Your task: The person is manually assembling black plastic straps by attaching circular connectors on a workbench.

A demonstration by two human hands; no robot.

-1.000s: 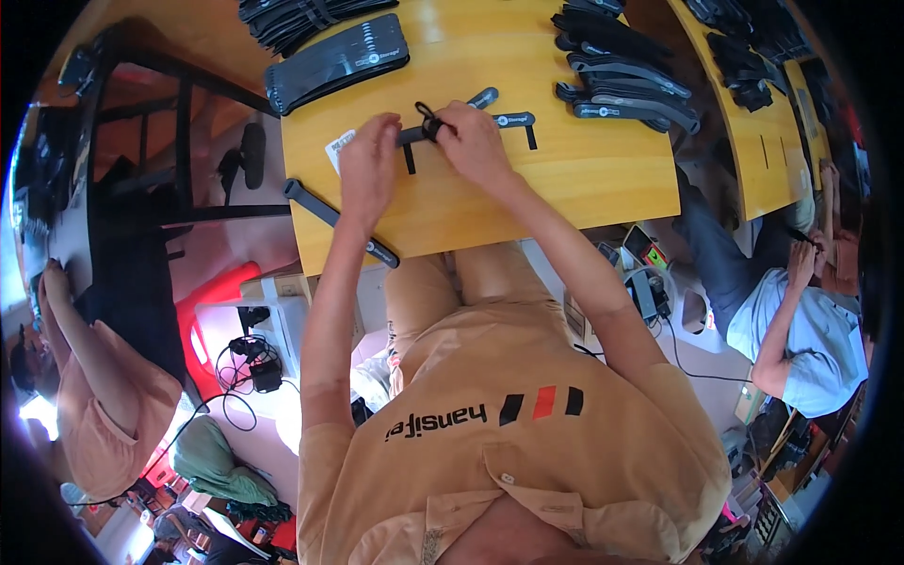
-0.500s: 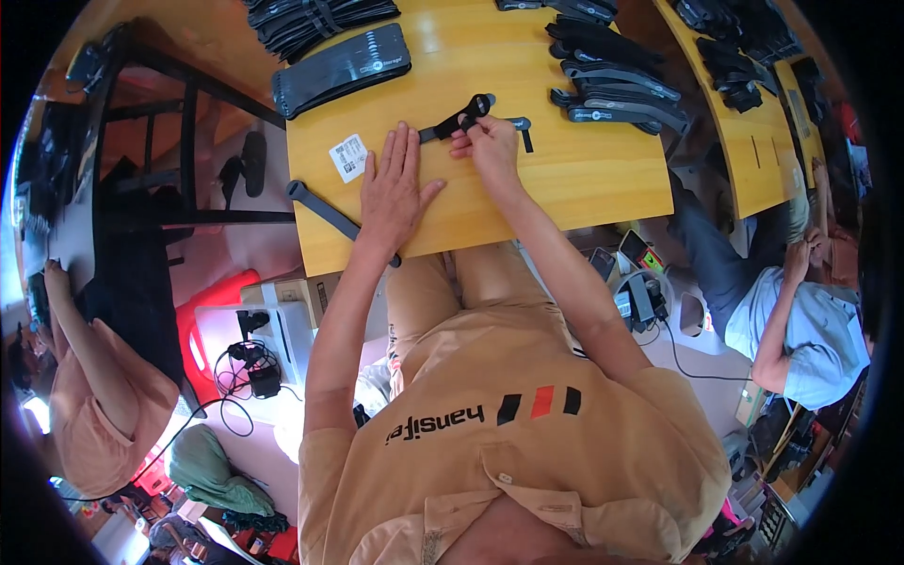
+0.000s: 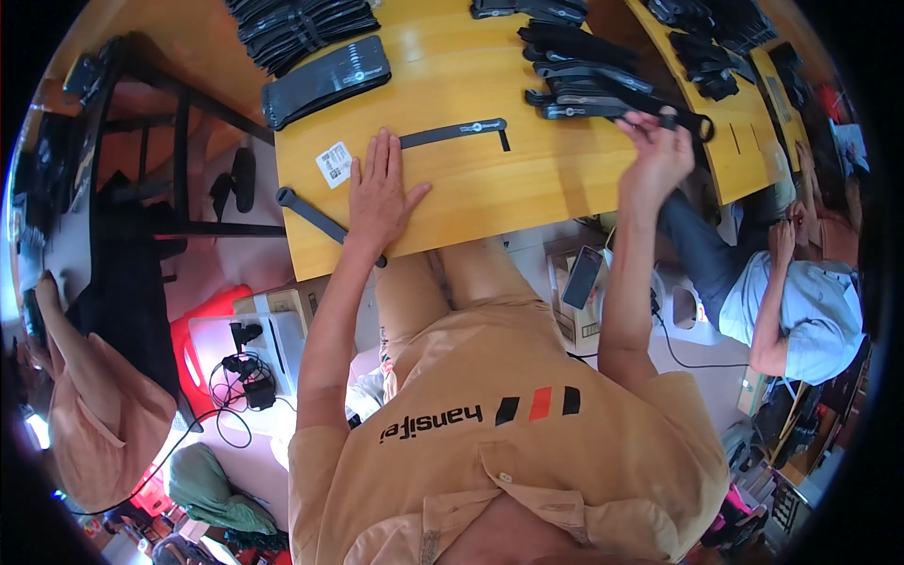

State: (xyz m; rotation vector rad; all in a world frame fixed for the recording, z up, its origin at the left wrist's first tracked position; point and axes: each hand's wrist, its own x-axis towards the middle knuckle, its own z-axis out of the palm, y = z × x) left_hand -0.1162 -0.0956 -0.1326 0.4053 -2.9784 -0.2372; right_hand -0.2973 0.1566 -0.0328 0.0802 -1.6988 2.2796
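My left hand point(image 3: 384, 193) lies flat on the wooden table point(image 3: 452, 202), fingers stretched out, its fingertips beside the near end of a dark grey strap point(image 3: 447, 135). That strap lies straight, with a narrow black tab point(image 3: 505, 141) pointing down from its right end. My right hand point(image 3: 656, 160) is raised at the table's right edge, its fingers pinched on a black strap point(image 3: 669, 117) with a ring at its right end. Right behind it is a pile of black and grey straps point(image 3: 593, 85). Another grey strap point(image 3: 315, 217) runs slantwise under my left wrist.
A white printed label point(image 3: 333, 165) lies left of my left hand. Flat stacked straps point(image 3: 330, 80) and a black bundle point(image 3: 301, 33) stand at the far left. A second table point(image 3: 749, 165) with black straps is at right, with a person in light blue point(image 3: 791, 320) beside it.
My right hand has moved from the middle of the table to the right, carrying the black strap off the grey one. My left hand stays flat on the table.
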